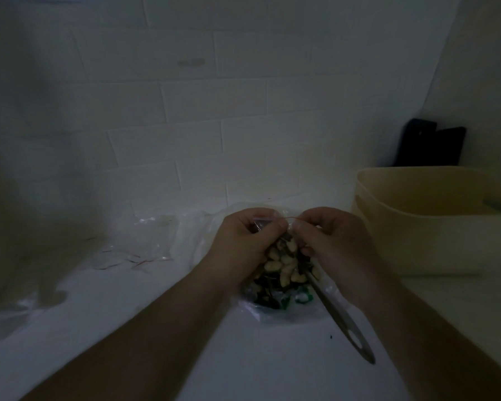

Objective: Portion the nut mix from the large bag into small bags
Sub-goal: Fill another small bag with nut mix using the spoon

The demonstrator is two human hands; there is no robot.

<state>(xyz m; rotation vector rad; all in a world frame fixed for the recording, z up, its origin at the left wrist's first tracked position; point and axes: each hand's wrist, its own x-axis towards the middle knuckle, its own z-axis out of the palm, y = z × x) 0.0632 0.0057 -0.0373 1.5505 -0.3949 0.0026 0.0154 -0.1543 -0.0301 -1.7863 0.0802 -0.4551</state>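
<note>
Two hands meet over the white counter (128, 328): the left hand (243, 241) and right hand (333, 244) each pinch the red-striped top edge of a small zip bag (268, 224). Below them lies the large bag of nut mix (284, 273), a metal spoon handle (344, 322) sticking out. Spare small bags (145, 244) sit left; a beige tub (434, 221) stands right.

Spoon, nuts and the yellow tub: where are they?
spoon (342, 319), head view, on its metal handle.
nuts (284, 263), head view, on the pale peanuts inside the bag.
yellow tub (434, 241), head view, on its front wall.
</note>
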